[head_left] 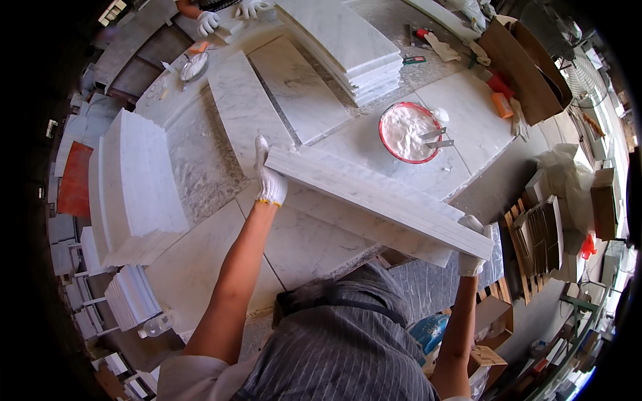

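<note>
A stack of long white marble slabs with grey veining slants across the middle, higher at the left end than the right. My left hand, in a white knit glove with a yellow cuff edge, grips its left end, fingers pointing away along the edge. At the right end, my gloved right hand holds the slabs' corner, its fingers partly hidden by them. Another pale marble slab shows below the stack. Beyond lie two flat marble slabs, a near one and a farther one.
A red-rimmed bowl of white paste holds scrapers. A slab pile stands at the back, another at left. A co-worker's gloved hands are at the far side. Cardboard boxes and a wooden pallet lie right.
</note>
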### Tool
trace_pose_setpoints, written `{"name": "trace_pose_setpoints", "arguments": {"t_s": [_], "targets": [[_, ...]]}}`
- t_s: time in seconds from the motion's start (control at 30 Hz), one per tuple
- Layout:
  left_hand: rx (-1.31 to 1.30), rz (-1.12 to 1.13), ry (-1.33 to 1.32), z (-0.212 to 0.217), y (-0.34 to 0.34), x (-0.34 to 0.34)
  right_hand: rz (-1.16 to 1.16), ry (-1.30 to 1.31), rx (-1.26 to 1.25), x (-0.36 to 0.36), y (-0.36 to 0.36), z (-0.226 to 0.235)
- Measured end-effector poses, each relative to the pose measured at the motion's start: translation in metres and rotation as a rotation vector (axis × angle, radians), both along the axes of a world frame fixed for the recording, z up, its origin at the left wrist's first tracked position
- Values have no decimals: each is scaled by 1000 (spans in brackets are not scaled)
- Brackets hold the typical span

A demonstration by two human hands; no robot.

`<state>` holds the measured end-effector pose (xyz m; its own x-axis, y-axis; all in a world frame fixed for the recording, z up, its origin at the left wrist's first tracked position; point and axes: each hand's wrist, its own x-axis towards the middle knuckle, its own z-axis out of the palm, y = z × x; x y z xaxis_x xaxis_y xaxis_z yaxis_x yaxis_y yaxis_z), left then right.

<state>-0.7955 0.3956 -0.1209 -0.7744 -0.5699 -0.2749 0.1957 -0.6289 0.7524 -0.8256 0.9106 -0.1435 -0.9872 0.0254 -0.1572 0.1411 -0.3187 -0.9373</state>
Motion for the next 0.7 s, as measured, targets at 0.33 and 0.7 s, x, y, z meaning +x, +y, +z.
{"name": "trace_pose_setpoints", "arguments": {"t_s": [0.33,0.7], "targets": [[76,28,135,14,9,-1,-247,261,-1,19,-24,-1],[50,71,25,47,21,1,-296,129,-311,18,-38,16]]}}
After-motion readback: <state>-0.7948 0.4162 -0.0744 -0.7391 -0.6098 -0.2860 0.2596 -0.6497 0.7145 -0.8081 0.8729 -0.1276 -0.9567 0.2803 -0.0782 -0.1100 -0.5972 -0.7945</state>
